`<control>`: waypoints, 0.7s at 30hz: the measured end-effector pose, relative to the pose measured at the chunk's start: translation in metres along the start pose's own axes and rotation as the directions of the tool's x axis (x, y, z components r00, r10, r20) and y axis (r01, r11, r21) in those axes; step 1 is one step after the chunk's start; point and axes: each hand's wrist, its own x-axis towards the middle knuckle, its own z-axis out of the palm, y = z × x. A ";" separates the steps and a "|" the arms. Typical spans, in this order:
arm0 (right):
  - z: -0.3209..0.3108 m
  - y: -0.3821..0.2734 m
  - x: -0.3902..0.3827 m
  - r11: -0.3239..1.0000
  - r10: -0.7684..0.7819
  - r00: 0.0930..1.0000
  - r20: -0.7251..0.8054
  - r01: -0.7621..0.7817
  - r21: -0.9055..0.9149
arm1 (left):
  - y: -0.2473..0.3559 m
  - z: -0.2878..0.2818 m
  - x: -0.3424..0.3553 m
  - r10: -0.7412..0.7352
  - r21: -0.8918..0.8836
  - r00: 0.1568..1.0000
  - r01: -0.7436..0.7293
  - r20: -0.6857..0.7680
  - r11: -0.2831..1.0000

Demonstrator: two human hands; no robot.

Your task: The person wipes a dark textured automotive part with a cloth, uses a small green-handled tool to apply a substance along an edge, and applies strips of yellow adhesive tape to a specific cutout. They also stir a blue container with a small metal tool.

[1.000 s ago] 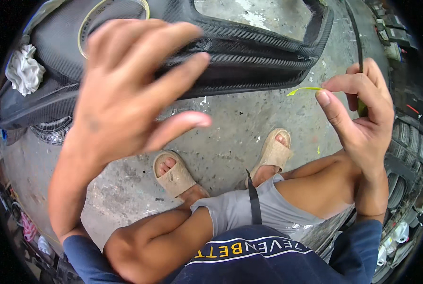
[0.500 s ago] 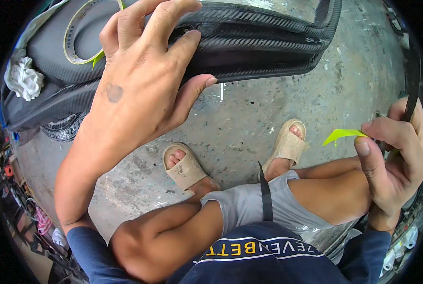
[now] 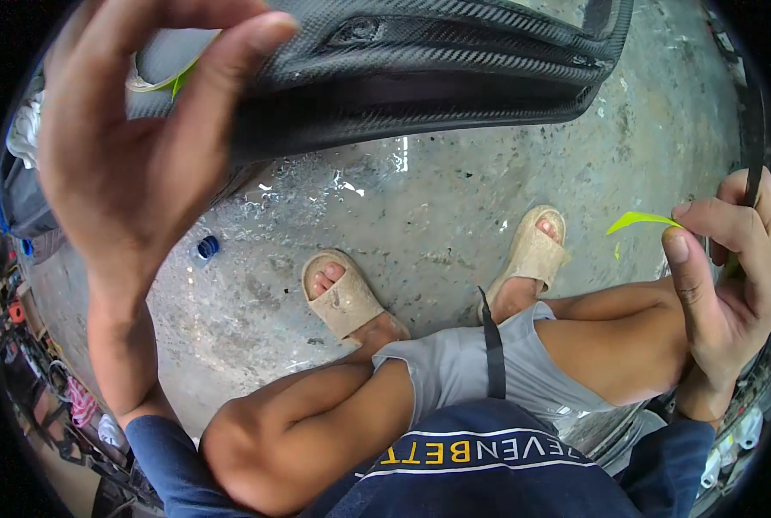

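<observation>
My right hand, at the right above my knee, pinches a yellow-green tape strip between thumb and forefinger; its free end points left. A tiny scrap of the same colour shows just below the strip. Raised and blurred at the upper left is my left hand, thumb and forefinger tips close together at the top edge; whatever is between them cannot be made out. Behind it lies a black carbon-fibre part, with a tape roll on it, mostly hidden by the hand.
A white crumpled cloth lies at the far left. On the wet grey floor is a blue bottle cap, near my sandals. Black straps hang in view. Clutter lines the left rim.
My left hand has lifted off the carbon-fibre part and moved left, its fingers coming together. The right hand still holds the tape strip, almost unmoved.
</observation>
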 end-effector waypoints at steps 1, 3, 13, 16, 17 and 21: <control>0.003 0.001 -0.002 1.000 -0.002 0.999 -0.035 0.001 -0.008 | -0.003 -0.002 -0.005 -0.029 -0.079 1.000 0.028 -0.011 0.996; 0.001 -0.004 0.003 0.999 0.028 0.999 0.022 -0.028 -0.020 | -0.011 -0.006 -0.016 -0.089 -0.240 0.996 0.078 -0.032 0.968; 0.031 -0.012 0.030 0.942 -0.251 0.951 0.181 0.198 0.270 | 0.085 0.030 -0.014 -0.093 -0.809 0.929 0.359 0.359 0.466; 0.034 -0.018 0.030 0.943 -0.229 0.955 0.191 0.169 0.286 | 0.082 0.035 -0.015 -0.033 -0.777 0.945 0.288 0.326 0.560; 0.035 -0.018 0.030 0.943 -0.222 0.956 0.193 0.160 0.291 | 0.082 0.035 -0.015 -0.033 -0.770 0.951 0.268 0.306 0.579; 0.041 -0.016 0.027 0.941 -0.201 0.958 0.204 0.131 0.313 | 0.084 0.035 -0.018 -0.013 -0.745 0.968 0.201 0.250 0.636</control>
